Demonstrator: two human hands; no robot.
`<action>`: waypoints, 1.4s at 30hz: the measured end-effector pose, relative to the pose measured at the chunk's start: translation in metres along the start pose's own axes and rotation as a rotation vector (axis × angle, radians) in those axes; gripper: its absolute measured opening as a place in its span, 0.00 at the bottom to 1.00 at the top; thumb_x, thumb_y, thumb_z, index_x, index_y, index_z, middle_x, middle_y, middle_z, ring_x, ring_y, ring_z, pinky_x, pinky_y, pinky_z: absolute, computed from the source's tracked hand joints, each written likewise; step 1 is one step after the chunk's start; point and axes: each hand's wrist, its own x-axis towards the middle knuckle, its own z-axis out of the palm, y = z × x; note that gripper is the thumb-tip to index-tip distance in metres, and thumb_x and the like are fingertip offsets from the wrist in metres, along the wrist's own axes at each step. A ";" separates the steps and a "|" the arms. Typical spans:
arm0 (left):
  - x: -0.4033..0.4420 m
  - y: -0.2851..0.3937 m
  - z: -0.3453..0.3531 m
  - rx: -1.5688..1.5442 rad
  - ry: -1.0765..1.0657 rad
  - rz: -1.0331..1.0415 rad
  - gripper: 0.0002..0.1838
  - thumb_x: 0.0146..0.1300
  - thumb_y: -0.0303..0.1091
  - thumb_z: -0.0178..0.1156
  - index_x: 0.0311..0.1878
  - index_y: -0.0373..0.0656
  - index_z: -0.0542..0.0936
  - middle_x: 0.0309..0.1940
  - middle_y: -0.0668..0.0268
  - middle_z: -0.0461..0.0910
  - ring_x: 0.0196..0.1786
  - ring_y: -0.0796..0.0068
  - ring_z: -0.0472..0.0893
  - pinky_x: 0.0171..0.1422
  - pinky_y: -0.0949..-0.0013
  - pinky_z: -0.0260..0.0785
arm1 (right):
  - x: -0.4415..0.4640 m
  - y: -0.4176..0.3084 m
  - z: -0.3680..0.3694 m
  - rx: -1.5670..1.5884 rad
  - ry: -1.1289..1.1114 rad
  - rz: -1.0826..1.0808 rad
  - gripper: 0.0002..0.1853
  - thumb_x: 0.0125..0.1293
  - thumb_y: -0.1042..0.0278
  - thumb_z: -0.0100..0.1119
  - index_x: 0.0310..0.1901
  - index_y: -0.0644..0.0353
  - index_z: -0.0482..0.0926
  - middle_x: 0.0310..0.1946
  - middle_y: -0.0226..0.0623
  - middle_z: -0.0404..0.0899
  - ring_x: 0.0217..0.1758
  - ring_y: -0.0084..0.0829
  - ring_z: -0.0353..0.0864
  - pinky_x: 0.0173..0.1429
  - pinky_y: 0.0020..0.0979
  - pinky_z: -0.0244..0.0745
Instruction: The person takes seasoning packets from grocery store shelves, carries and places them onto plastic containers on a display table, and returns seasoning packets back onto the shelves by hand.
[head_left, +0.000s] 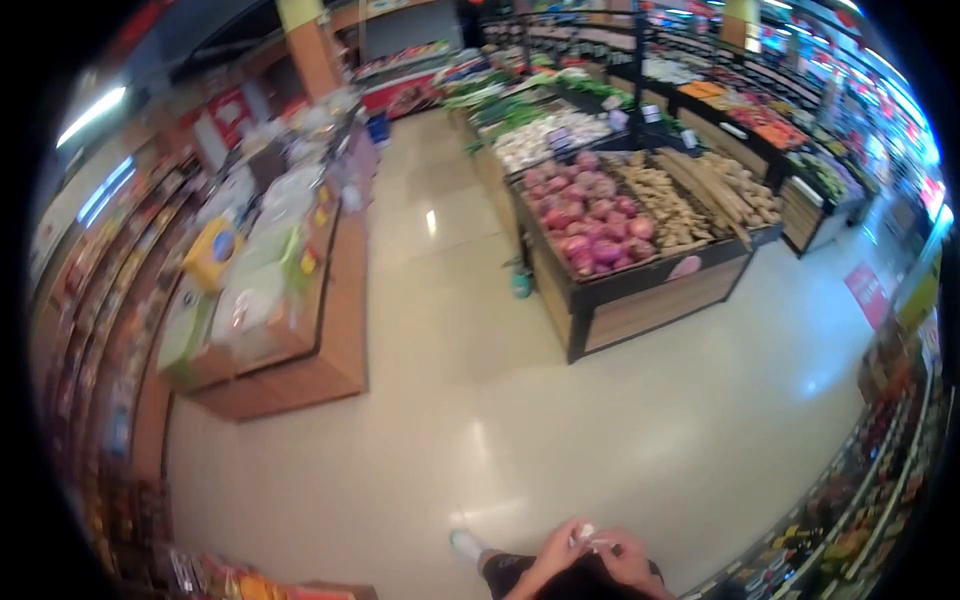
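At the bottom of the head view, my left hand [563, 543] and my right hand [622, 557] are close together in front of my body. Fingers of both hands are closed around a small white object [587, 532], too small and blurred to name. Below them, dark shorts [505, 572] and one foot in a light shoe [465, 543] show on the floor.
Ahead to the right stands a produce stand with red onions [595, 215] and ginger [665, 205]. Garlic [550, 140] lies behind. A wooden counter [345, 300] with packed goods is on the left. Stocked shelves [850, 510] line the right; pale floor [420, 420] runs between.
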 end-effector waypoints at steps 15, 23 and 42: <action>-0.040 -0.018 -0.164 -0.305 0.163 -0.133 0.16 0.56 0.24 0.60 0.48 0.42 0.71 0.27 0.77 0.67 0.29 0.88 0.66 0.32 0.81 0.59 | 0.050 0.003 0.150 0.526 -0.211 0.330 0.10 0.56 0.86 0.56 0.39 0.65 0.71 0.32 0.36 0.75 0.39 0.27 0.77 0.44 0.28 0.74; -0.074 -0.039 -0.256 -0.232 -0.124 -0.134 0.23 0.53 0.27 0.58 0.54 0.43 0.66 0.26 0.74 0.69 0.30 0.83 0.69 0.36 0.77 0.62 | 0.070 -0.062 0.215 0.174 -0.364 -0.167 0.12 0.49 0.83 0.60 0.37 0.63 0.75 0.35 0.38 0.77 0.39 0.33 0.78 0.44 0.30 0.73; -0.140 -0.084 -0.408 0.090 -0.386 -0.118 0.15 0.49 0.29 0.62 0.40 0.37 0.70 0.30 0.61 0.74 0.35 0.65 0.75 0.39 0.65 0.67 | 0.098 -0.162 0.370 -0.010 -1.148 -0.506 0.19 0.47 0.87 0.47 0.42 0.61 0.75 0.42 0.46 0.75 0.47 0.47 0.74 0.50 0.38 0.70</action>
